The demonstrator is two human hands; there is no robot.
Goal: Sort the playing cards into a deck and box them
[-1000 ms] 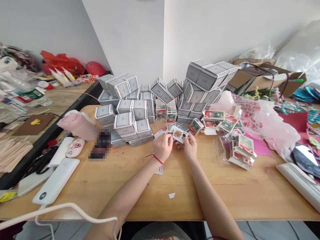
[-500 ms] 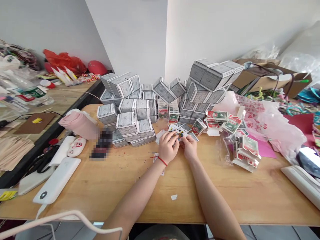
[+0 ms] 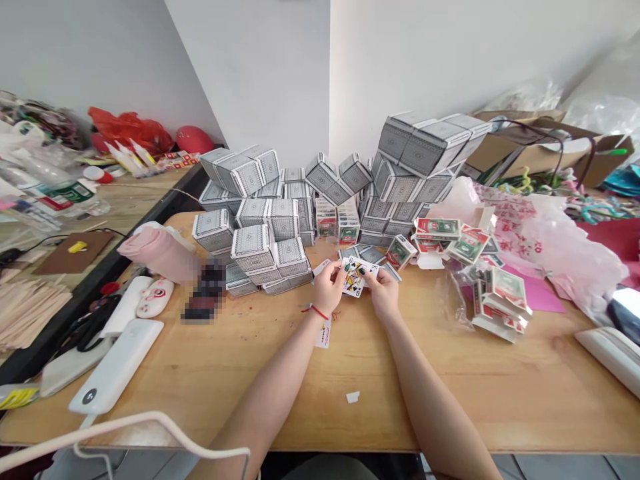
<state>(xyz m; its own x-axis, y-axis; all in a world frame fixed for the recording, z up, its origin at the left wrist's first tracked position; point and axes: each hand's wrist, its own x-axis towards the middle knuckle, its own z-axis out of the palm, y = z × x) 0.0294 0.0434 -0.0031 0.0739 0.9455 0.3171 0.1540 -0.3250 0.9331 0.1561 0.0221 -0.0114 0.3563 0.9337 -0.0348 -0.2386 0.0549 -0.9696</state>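
The table [image 3: 450,400] fills the lower middle of the frame. Near the middle of the frame, playing cards [image 3: 354,279] sit between the left fingers [image 3: 334,271] and the right fingers [image 3: 379,278]. One loose card [image 3: 323,335] is on the table just below the left wrist. Behind are two big piles of card blocks, a left pile [image 3: 253,243] and a right pile [image 3: 420,143]. Small boxes [image 3: 505,287] lie right of the fingers, with a bag [image 3: 565,247] behind them. A paper scrap [image 3: 353,397] lies at lower middle. A power bank [image 3: 117,367] lies at lower left.
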